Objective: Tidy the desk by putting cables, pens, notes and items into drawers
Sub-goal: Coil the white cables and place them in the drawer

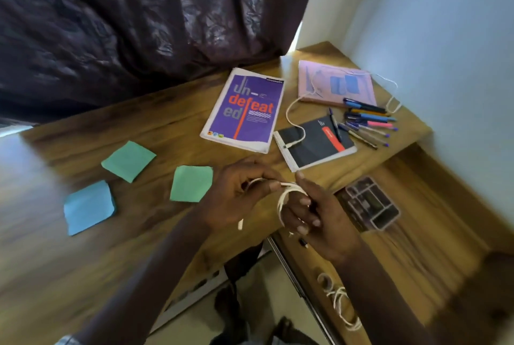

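Both hands hold a white cable [283, 200] above the desk's front edge. My left hand [239, 194] pinches one end of it. My right hand [319, 219] has the cable coiled in loops round its fingers. A second white cable [294, 111] trails from a pink notebook [333, 85] across to a black notebook [314, 141]. Several pens [367, 122] lie beside them. Three sticky notes lie on the wooden desk [180, 127]: green [128, 161], green [190, 183], blue [88, 207]. An open drawer [417, 247] at the lower right holds another coiled cable [343, 308].
A purple booklet [244, 111] lies in the middle of the desk. A compartment tray [370, 202] sits in the open drawer. A dark curtain [139, 24] hangs behind the desk, and a pale wall [445, 38] borders its right side.
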